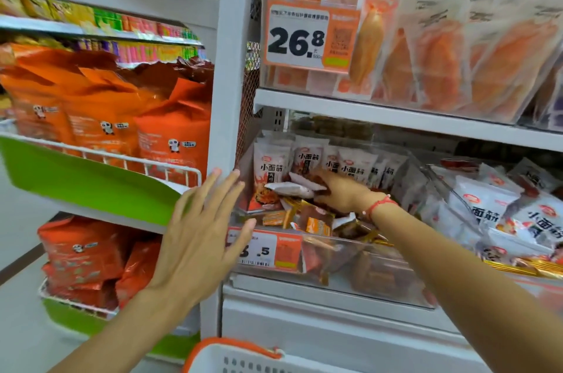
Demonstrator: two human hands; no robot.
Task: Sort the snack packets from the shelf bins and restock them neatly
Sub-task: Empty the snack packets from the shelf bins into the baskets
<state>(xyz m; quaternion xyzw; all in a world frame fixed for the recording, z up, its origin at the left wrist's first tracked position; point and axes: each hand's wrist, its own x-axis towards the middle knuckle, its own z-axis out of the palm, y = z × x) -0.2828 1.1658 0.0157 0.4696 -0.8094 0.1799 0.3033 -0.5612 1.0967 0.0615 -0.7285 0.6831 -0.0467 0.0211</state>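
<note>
Inside clear plastic bin [332, 243]: crinkly packets [297, 188].

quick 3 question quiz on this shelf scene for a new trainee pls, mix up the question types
1. True or false: the left hand grips a packet.
2. Which hand reaches into the clear bin: A left, B right?
3. Fill in: the big price tag on the upper shelf reads ____.

Key:
1. False: its fingers are spread and hold nothing.
2. B: the right hand holds white packets inside the bin.
3. 26.8
</note>
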